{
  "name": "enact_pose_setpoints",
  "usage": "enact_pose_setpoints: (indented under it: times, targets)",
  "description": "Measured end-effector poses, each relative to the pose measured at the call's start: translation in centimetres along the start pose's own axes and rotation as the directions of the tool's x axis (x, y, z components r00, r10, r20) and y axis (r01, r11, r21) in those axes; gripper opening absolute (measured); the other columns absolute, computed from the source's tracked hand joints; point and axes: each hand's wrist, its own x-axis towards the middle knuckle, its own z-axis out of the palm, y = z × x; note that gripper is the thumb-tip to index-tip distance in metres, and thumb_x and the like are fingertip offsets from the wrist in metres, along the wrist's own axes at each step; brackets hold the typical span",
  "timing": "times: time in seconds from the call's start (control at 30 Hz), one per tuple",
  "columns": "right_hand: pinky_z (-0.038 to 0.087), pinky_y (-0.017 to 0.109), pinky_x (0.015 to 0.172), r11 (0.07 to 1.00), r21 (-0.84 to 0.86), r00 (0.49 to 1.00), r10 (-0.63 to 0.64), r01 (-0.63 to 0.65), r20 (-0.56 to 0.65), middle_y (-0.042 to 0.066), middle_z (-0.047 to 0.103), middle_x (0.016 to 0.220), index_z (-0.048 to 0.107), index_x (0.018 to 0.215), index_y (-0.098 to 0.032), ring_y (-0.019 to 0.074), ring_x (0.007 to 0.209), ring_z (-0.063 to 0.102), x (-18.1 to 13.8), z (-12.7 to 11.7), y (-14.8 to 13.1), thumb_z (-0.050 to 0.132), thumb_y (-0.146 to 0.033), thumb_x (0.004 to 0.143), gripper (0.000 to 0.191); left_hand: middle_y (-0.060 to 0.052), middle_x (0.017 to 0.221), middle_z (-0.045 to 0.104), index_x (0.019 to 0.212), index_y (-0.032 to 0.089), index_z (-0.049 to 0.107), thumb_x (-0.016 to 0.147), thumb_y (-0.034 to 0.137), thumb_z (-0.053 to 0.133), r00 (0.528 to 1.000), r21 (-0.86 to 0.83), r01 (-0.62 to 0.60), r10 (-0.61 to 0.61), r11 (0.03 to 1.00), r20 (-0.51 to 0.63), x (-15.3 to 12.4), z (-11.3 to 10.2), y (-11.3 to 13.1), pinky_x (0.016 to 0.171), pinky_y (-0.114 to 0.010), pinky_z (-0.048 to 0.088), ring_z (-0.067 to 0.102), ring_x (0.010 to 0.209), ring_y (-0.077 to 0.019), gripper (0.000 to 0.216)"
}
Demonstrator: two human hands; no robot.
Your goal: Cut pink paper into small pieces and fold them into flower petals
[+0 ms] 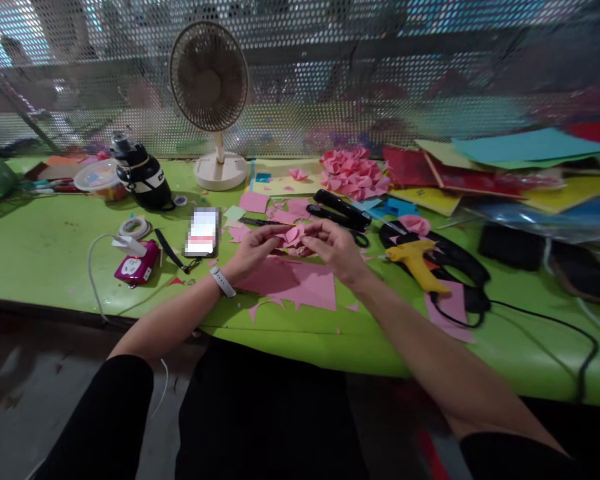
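Observation:
Between my two hands is a pink paper flower, held up over the table by the fingertips. My left hand pinches its left side, with a white band on the wrist. My right hand grips its right side between thumb and fingers. Beneath them lies a pink paper sheet with cut-out edges and scraps around it. Beyond my hands are a black stapler, a pair of scissors and more pink scraps. A heap of finished-looking pink paper flowers sits behind the stapler.
At right, a yellow glue gun rests near black cable loops. Stacked coloured paper fills the back right. A phone, purple power adapter, tape roll, black bottle and fan stand at left. A perforated screen rises behind.

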Motion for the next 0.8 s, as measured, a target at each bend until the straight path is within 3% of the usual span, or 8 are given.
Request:
enact_pose_setpoints:
  times: [0.8]
  targets:
    - [0.062, 0.034, 0.070, 1.000, 0.007, 0.997, 0.002, -0.002, 0.071, 0.003, 0.072, 0.079, 0.071, 0.086, -0.021, 0.0164, 0.069, 0.068, 0.17, -0.17, -0.02, 0.077, -0.045, 0.077, 0.027, -0.008, 0.098, 0.076, 0.115, 0.015, 0.075, 0.086, 0.020, 0.070, 0.999, -0.115, 0.053, -0.051, 0.992, 0.017, 0.12, -0.15, -0.23, 0.095, -0.036, 0.058, 0.070, 0.085, -0.0122, 0.029]
